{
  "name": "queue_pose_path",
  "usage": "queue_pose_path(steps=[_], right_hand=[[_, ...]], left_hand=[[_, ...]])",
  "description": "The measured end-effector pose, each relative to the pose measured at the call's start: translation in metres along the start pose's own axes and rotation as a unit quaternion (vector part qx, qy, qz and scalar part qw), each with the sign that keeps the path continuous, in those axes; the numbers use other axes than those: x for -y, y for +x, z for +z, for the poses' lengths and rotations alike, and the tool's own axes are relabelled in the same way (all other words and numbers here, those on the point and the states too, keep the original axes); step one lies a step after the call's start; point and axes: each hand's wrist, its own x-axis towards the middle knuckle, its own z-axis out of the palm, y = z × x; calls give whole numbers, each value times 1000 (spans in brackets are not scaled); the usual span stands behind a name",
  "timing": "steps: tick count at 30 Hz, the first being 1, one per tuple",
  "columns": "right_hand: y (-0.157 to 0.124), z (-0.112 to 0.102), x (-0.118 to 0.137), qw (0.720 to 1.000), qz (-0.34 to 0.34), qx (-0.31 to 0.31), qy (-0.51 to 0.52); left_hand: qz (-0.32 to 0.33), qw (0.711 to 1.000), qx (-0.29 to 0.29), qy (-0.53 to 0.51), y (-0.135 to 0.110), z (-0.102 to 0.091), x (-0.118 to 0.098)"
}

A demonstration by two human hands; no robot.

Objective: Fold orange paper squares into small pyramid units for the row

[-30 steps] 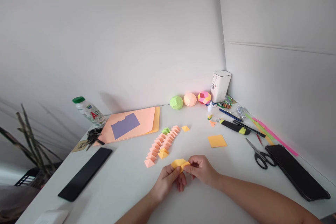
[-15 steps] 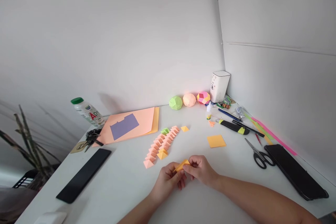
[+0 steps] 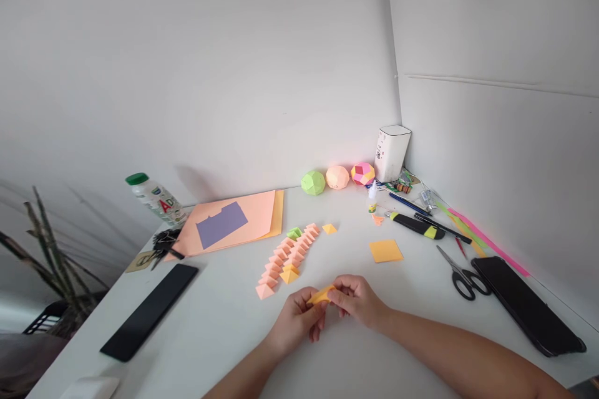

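Between my two hands is a small folded piece of orange paper point(image 3: 321, 295), held just above the table near its front. My left hand point(image 3: 299, 315) is closed on its left end, thumb on the near side. My right hand point(image 3: 358, 300) pinches the right end between thumb and fingers. Beyond my left hand, two slanting rows of folded peach paper pieces point(image 3: 279, 254) lie overlapped, with a few green point(image 3: 294, 234) and orange pieces point(image 3: 289, 274) among them. One orange folded piece point(image 3: 329, 229) lies apart. A flat orange paper square point(image 3: 386, 251) rests beyond my right hand.
Right: scissors point(image 3: 463, 274), a utility knife point(image 3: 416, 225), pens, paper strips and a black phone-like case point(image 3: 526, 305). Back: faceted paper balls point(image 3: 337, 177), a glue bottle point(image 3: 372, 198) and a white box-shaped device point(image 3: 393, 153). Left: paper sheets point(image 3: 259, 215), keys, a bottle point(image 3: 156, 199) and a black slab point(image 3: 150, 312).
The orange paper has tilted slightly between my fingers, and the fingers of both hands have shifted a little on it. The things on the table have stayed where they were.
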Motion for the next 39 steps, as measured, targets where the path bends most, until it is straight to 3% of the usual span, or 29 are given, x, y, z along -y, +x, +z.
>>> queue_pose_path(steps=[7, 28, 39], right_hand=[[1, -1, 2, 1000, 12, -18, -19], [-2, 1, 8, 999, -6, -42, -7], [-4, 3, 9, 999, -33, -19, -24]], left_hand=[[3, 1000, -16, 24, 1, -1, 2], [49, 994, 3, -97, 1, -3, 2], [49, 990, -44, -127, 2, 0, 1]])
